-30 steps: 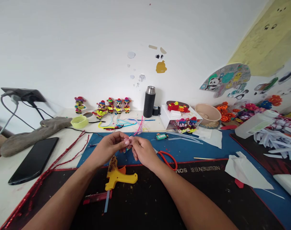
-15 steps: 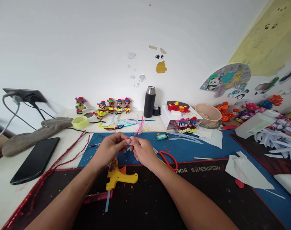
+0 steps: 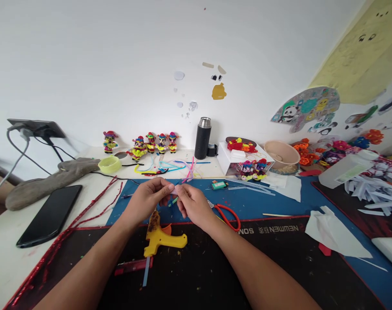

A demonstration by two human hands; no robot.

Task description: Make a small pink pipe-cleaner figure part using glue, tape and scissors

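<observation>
Above the blue mat, my left hand point(image 3: 152, 193) and my right hand point(image 3: 191, 200) meet with thumbs and fingertips pinched close together. Something small and pale seems to sit between the fingertips, but the fingers cover most of it and its kind is unclear. A small green-and-blue bit shows just beneath the hands. Under my left hand lies a yellow hot glue gun point(image 3: 162, 243) with a clear glue stick point(image 3: 146, 271) poking out of its rear. To the right of my right hand rest red-handled scissors point(image 3: 228, 216), partly behind my wrist.
Several pipe-cleaner figures point(image 3: 139, 148) stand along the wall, near a black thermos point(image 3: 203, 140). Red tinsel stems point(image 3: 76, 224) and a phone point(image 3: 50, 215) lie left. At right are a white box point(image 3: 226, 161), a pink bowl point(image 3: 281, 155), a tissue point(image 3: 331, 230) and a bottle point(image 3: 346, 170).
The view has shifted very slightly, so the table things sit a little further right. Both hands stay pinched together in nearly the same place, with small finger movement only.
</observation>
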